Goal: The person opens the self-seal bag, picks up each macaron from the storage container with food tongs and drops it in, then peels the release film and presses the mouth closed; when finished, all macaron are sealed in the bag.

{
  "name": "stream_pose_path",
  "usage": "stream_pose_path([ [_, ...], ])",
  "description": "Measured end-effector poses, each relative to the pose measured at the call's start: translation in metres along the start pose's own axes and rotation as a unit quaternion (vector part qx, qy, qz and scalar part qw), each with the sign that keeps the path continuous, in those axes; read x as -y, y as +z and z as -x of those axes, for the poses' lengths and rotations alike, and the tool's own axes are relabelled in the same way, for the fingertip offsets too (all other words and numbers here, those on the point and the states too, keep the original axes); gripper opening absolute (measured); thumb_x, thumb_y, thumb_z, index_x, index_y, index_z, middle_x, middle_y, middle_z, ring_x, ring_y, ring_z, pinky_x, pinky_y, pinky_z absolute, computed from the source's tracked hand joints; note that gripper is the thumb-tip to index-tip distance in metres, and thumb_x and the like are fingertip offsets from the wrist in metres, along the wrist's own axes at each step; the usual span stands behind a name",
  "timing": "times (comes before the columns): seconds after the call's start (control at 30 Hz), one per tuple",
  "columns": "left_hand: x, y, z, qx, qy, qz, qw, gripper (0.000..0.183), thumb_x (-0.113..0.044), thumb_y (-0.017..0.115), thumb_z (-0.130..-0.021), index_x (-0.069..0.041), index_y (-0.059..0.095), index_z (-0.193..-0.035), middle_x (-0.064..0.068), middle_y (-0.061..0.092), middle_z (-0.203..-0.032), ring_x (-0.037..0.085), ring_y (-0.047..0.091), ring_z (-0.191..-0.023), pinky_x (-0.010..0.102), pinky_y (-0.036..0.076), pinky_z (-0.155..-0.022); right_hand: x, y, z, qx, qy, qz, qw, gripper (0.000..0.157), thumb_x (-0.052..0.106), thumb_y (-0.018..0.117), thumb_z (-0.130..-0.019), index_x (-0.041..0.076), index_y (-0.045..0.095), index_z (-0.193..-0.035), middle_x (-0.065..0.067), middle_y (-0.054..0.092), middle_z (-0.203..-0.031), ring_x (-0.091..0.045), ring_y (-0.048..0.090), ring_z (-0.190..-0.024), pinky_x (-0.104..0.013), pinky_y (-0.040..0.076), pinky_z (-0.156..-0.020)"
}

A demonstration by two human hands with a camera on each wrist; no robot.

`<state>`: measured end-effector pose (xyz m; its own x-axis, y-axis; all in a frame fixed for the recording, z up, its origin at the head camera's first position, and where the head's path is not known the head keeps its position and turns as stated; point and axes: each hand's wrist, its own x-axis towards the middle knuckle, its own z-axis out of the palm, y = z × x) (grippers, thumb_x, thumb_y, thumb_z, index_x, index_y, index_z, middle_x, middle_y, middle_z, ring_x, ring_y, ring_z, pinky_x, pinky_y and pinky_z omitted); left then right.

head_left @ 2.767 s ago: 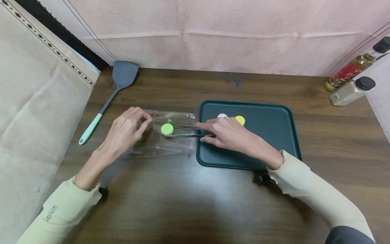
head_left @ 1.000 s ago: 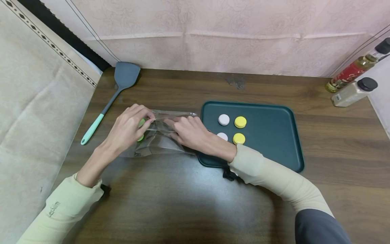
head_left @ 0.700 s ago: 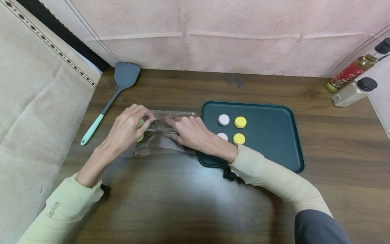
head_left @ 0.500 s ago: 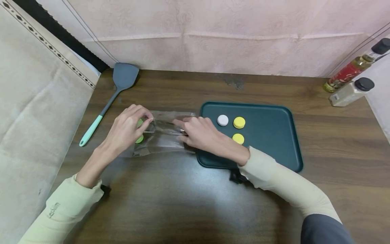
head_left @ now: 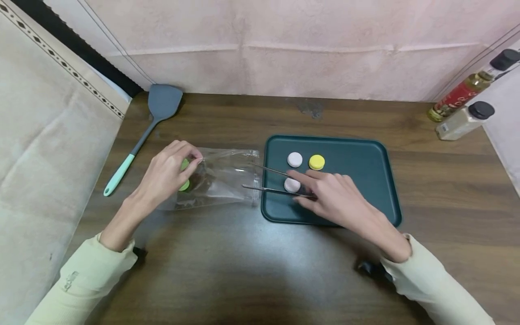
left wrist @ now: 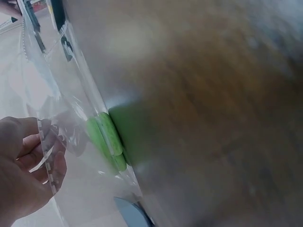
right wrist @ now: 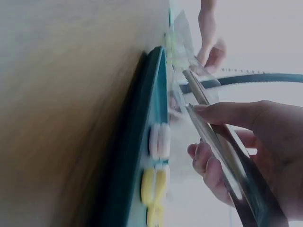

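My left hand (head_left: 172, 169) pinches the upper layer of a clear plastic bag (head_left: 227, 180), lifting it at its left part. Inside the bag, under this hand, lie two green macarons (left wrist: 111, 135), partly hidden in the head view. My right hand (head_left: 341, 198) holds metal tongs (head_left: 280, 192) over the dark green tray (head_left: 361, 167). The tongs' tips point left to the bag's mouth, apart and with nothing between them. Two white macarons (head_left: 294, 160) and one yellow macaron (head_left: 317, 162) show on the tray. The right wrist view shows a second yellow macaron (right wrist: 154, 215).
A grey spatula (head_left: 164, 101) with a mint handle lies at the back left. On the back right stand an oil bottle (head_left: 459, 95) and a black-capped jar (head_left: 463, 122). Cloth (head_left: 260, 49) hangs along the table's back and left side.
The tongs earlier carried a green macaron into the bag; both green ones now lie under the left hand. My right hand has drawn back rightward over the tray. The left stayed in place.
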<state>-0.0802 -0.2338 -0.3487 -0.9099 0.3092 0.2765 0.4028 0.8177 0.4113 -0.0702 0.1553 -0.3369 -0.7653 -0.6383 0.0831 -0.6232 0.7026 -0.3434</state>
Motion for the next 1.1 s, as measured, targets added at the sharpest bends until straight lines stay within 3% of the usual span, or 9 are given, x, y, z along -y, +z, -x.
stream_pose_path([
  [0.2, -0.001, 0.000, 0.001, -0.004, -0.002, 0.001, 1.0000, 0.004, 0.001, 0.074, -0.101, -0.001, 0.075, -0.104, 0.013, 0.076, -0.106, 0.032, 0.068, -0.097, 0.048, 0.060, -0.076, -0.019, -0.012, 0.043, -0.063, -0.026, 0.030, 0.997, 0.059, 0.029, 0.092, -0.091, 0.019, 0.070, -0.146, 0.003, 0.064, -0.081, 0.001, 0.041, -0.055, -0.020, 0.028, -0.045],
  [0.3, -0.001, 0.000, 0.000, -0.005, 0.000, 0.001, 1.0000, 0.004, 0.001, 0.075, -0.101, -0.001, 0.075, -0.104, 0.013, 0.076, -0.105, 0.032, 0.067, -0.097, 0.048, 0.059, -0.077, -0.033, -0.016, 0.063, -0.089, -0.033, 0.041, 0.995, 0.053, 0.052, 0.074, -0.105, 0.019, 0.069, -0.146, 0.006, 0.063, -0.081, 0.004, 0.037, -0.056, -0.019, 0.028, -0.046],
  [0.43, -0.002, 0.000, 0.001, -0.004, -0.002, -0.001, 1.0000, 0.004, 0.001, 0.074, -0.101, -0.001, 0.075, -0.104, 0.013, 0.076, -0.105, 0.032, 0.067, -0.097, 0.048, 0.059, -0.077, -0.050, -0.020, 0.085, -0.114, -0.035, 0.048, 0.992, 0.072, 0.072, 0.036, -0.110, 0.019, 0.070, -0.145, 0.011, 0.059, -0.080, 0.007, 0.036, -0.058, -0.018, 0.027, -0.046],
  [0.5, -0.002, -0.001, 0.001, -0.003, -0.004, -0.002, 1.0000, 0.004, 0.002, 0.074, -0.101, -0.002, 0.075, -0.104, 0.013, 0.076, -0.105, 0.032, 0.067, -0.097, 0.048, 0.059, -0.077, -0.057, -0.020, 0.094, -0.120, -0.031, 0.047, 0.991, 0.073, 0.073, 0.036, -0.109, 0.019, 0.070, -0.145, 0.012, 0.057, -0.079, 0.007, 0.038, -0.059, -0.018, 0.028, -0.046],
  [0.57, -0.002, -0.001, 0.002, -0.003, -0.004, -0.002, 1.0000, 0.004, 0.002, 0.075, -0.101, -0.001, 0.075, -0.104, 0.013, 0.076, -0.105, 0.032, 0.067, -0.098, 0.048, 0.059, -0.078, -0.064, -0.020, 0.103, -0.120, -0.020, 0.045, 0.992, 0.073, 0.073, 0.038, -0.109, 0.019, 0.070, -0.145, 0.013, 0.057, -0.079, 0.007, 0.040, -0.060, -0.018, 0.030, -0.046],
  [0.63, -0.001, -0.001, 0.002, -0.003, -0.004, -0.002, 1.0000, 0.005, 0.002, 0.075, -0.101, -0.001, 0.074, -0.104, 0.013, 0.076, -0.105, 0.032, 0.067, -0.098, 0.048, 0.059, -0.078, -0.071, -0.019, 0.110, -0.117, -0.005, 0.044, 0.992, 0.064, 0.068, 0.054, -0.108, 0.019, 0.070, -0.145, 0.014, 0.059, -0.080, 0.006, 0.044, -0.062, -0.019, 0.032, -0.047],
  [0.7, -0.001, 0.000, 0.003, -0.003, -0.004, -0.001, 1.0000, 0.006, 0.003, 0.075, -0.101, -0.002, 0.074, -0.104, 0.013, 0.076, -0.105, 0.032, 0.067, -0.098, 0.048, 0.060, -0.078, -0.076, -0.017, 0.117, -0.110, 0.013, 0.046, 0.993, 0.056, 0.056, 0.075, -0.102, 0.019, 0.071, -0.144, 0.016, 0.061, -0.081, 0.005, 0.048, -0.063, -0.021, 0.034, -0.047],
  [0.8, -0.001, 0.001, 0.004, -0.004, -0.004, -0.002, 1.0000, 0.007, 0.003, 0.075, -0.101, -0.003, 0.074, -0.103, 0.012, 0.076, -0.105, 0.032, 0.067, -0.098, 0.048, 0.059, -0.078, -0.082, -0.015, 0.123, -0.093, 0.038, 0.045, 0.994, 0.064, 0.031, 0.095, -0.084, 0.020, 0.072, -0.143, 0.018, 0.061, -0.082, 0.004, 0.051, -0.065, -0.023, 0.036, -0.048],
  [1.1, -0.002, 0.001, 0.006, -0.005, -0.005, -0.005, 1.0000, 0.007, 0.003, 0.074, -0.101, -0.003, 0.074, -0.102, 0.013, 0.076, -0.104, 0.032, 0.067, -0.098, 0.049, 0.059, -0.078, -0.090, -0.002, 0.122, -0.067, 0.051, 0.020, 0.996, 0.063, 0.021, 0.099, -0.080, 0.020, 0.074, -0.138, 0.019, 0.053, -0.079, 0.003, 0.045, -0.066, -0.021, 0.035, -0.051],
])
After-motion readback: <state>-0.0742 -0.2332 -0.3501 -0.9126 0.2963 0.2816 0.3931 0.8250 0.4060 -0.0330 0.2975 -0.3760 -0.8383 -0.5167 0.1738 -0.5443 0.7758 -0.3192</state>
